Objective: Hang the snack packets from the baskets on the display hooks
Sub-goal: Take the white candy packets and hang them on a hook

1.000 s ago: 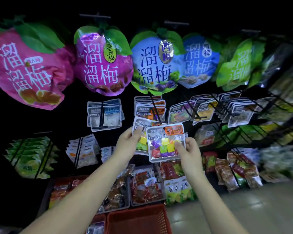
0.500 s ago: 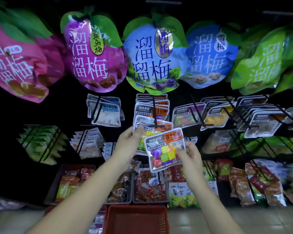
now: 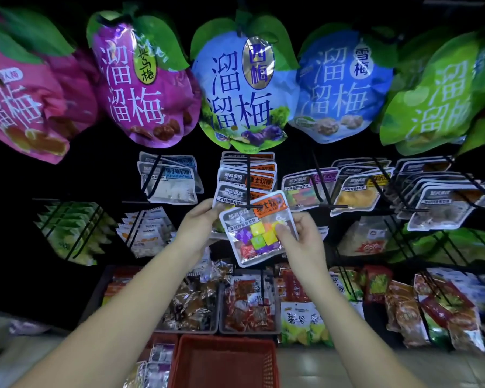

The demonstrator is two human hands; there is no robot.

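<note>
A clear candy packet [image 3: 252,233] with coloured cubes and an orange label is tilted in front of a black display hook [image 3: 247,186]. My right hand [image 3: 300,242] pinches its right side, thumb on the front. My left hand [image 3: 199,228] grips the left edge of the front packet [image 3: 230,193] hanging on that hook, behind the tilted one. The hook's tip sits at the tilted packet's top edge. More identical packets hang further back on the same hook. A red basket [image 3: 224,359] stands on the floor below.
Large plum bags [image 3: 235,88] hang on the top row. Neighbouring hooks carry white packets [image 3: 170,180] on the left and yellow packets [image 3: 356,191] on the right. Trays of wrapped snacks [image 3: 247,303] sit on the bottom shelf. A second basket with packets [image 3: 151,368] is at lower left.
The view has moved closer to the rack. My right hand has lifted the candy packet up and tilted it, bringing its top edge to the hook's tip. My left hand stays on the hanging packets.
</note>
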